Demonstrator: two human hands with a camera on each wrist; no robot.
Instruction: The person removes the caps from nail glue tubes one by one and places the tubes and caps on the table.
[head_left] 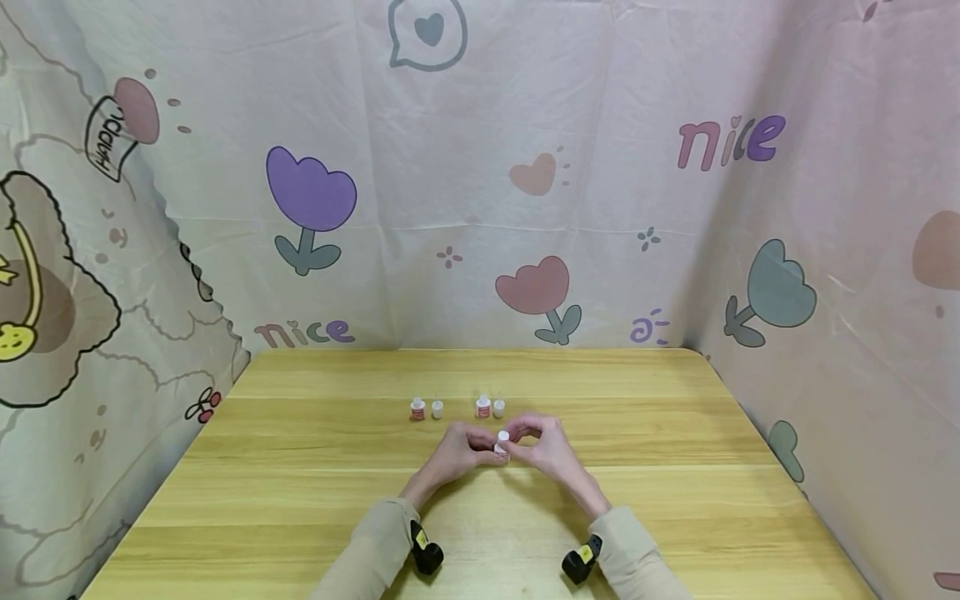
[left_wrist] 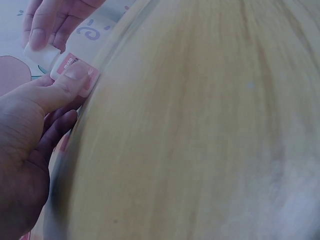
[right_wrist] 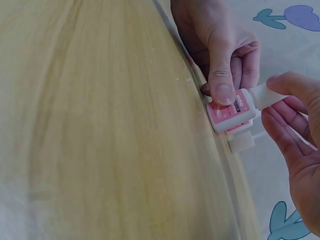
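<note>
In front of me my left hand (head_left: 456, 454) pinches a small white glue bottle (right_wrist: 243, 104) with a pink label between thumb and fingers. My right hand (head_left: 547, 447) holds the white cap (right_wrist: 263, 97) at the top of that bottle, thumb on one side and fingers on the other. In the left wrist view the bottle (left_wrist: 66, 62) tilts, with the left thumb over part of its label and the cap (left_wrist: 42, 56) under the right fingertips. Whether the cap is seated or loose cannot be told.
Beyond the hands stand two similar bottles, a left one (head_left: 417, 410) and a right one (head_left: 483, 407). Each has a white cap beside it, the left cap (head_left: 437, 409) and the right cap (head_left: 498, 408). The wooden table (head_left: 300, 500) meets a patterned cloth (head_left: 465, 283) behind.
</note>
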